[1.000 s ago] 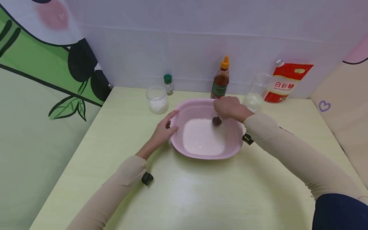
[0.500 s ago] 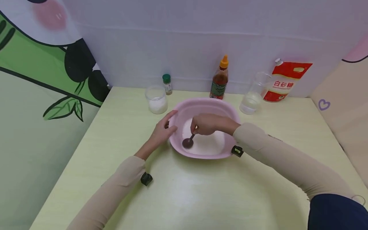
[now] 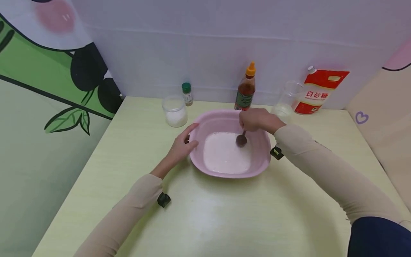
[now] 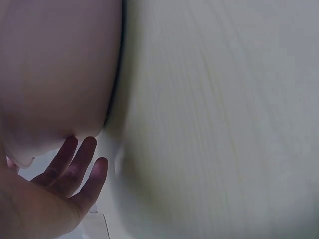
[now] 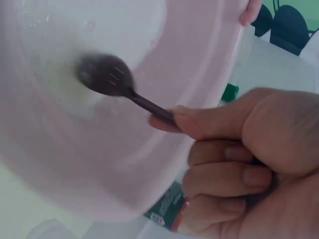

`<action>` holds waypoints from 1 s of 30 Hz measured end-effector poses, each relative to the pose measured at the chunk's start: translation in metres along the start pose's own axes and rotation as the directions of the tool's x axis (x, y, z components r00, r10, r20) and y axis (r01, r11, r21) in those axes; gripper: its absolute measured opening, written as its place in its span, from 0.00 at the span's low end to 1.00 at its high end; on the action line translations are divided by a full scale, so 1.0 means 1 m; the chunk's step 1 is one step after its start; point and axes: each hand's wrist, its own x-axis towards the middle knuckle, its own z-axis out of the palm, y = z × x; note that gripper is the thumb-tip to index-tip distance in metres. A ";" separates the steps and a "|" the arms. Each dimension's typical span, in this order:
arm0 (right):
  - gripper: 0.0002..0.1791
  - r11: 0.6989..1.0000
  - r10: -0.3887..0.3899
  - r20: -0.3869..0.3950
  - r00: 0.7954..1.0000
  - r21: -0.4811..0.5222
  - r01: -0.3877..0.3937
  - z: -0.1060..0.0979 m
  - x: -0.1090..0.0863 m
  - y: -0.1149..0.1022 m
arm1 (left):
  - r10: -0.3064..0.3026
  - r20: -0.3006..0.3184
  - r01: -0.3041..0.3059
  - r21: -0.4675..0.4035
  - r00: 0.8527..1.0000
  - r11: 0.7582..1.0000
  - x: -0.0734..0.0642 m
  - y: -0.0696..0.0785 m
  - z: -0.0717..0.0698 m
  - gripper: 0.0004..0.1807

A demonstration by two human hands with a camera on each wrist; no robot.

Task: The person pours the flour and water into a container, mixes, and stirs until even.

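Observation:
A pink basin (image 3: 231,175) stands on the table with a cloudy white liquid (image 3: 224,153) in it. My left hand (image 3: 179,147) holds the basin's left side, thumb at the rim and fingers against the outer wall. In the left wrist view, fingertips (image 4: 88,144) touch that wall from below. My right hand (image 3: 257,119) is over the basin's far right part, gripping the handle of a dark brown spoon (image 3: 241,140). In the right wrist view, the bowl of the spoon (image 5: 104,74) is at the liquid, blurred at its tip; curled fingers hide the handle's end.
Behind the basin stand a glass of white grains (image 3: 176,116), a small green-capped bottle (image 3: 187,94) and an orange-capped sauce bottle (image 3: 245,89). A clear glass vessel (image 3: 290,94), partly hidden by my right hand, and a red-and-white sugar bag (image 3: 318,92) are at the back right.
My right hand swept the spoon from the basin's far right to its near left, then back to the far right. The left hand has stayed at the rim.

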 end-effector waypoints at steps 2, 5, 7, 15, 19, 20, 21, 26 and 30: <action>0.15 1.000 0.010 -0.062 0.998 0.014 -0.009 0.001 0.005 -0.004 | -0.002 0.000 0.002 -0.002 1.000 1.000 0.001 -0.001 0.001 0.39; 0.16 0.999 0.000 -0.107 0.994 0.038 0.004 0.003 0.011 -0.010 | -0.009 0.001 0.009 -0.006 1.000 1.000 0.001 -0.001 0.003 0.39; 0.15 0.998 0.000 -0.114 0.993 0.069 0.008 0.005 0.012 -0.012 | -0.011 0.000 0.011 -0.007 1.000 1.000 0.002 -0.001 0.004 0.39; 0.13 0.965 -0.011 -0.039 0.999 0.262 0.020 0.005 0.010 -0.008 | -0.002 -0.001 0.002 -0.002 1.000 1.000 0.000 0.000 0.002 0.39; 0.11 0.952 0.000 0.001 1.000 0.307 0.000 0.006 0.008 -0.006 | -0.001 0.000 0.001 0.004 1.000 1.000 0.000 0.000 0.001 0.39; 0.11 0.954 -0.003 0.000 1.000 0.299 0.003 0.006 0.009 -0.005 | -0.003 0.000 0.003 0.003 1.000 1.000 0.000 0.000 0.001 0.39; 0.10 0.955 -0.006 -0.002 1.000 0.296 0.006 0.007 0.009 -0.004 | -0.004 0.000 0.004 0.002 1.000 1.000 0.000 0.001 0.000 0.39; 0.11 0.954 -0.036 -0.039 0.999 0.297 0.046 0.012 0.014 0.001 | -0.003 0.004 0.003 0.001 1.000 1.000 -0.001 0.001 0.001 0.39; 0.11 0.938 -0.110 -0.078 0.991 0.321 0.129 0.018 0.016 -0.004 | 0.002 -0.001 -0.002 -0.001 1.000 1.000 -0.001 0.002 0.000 0.39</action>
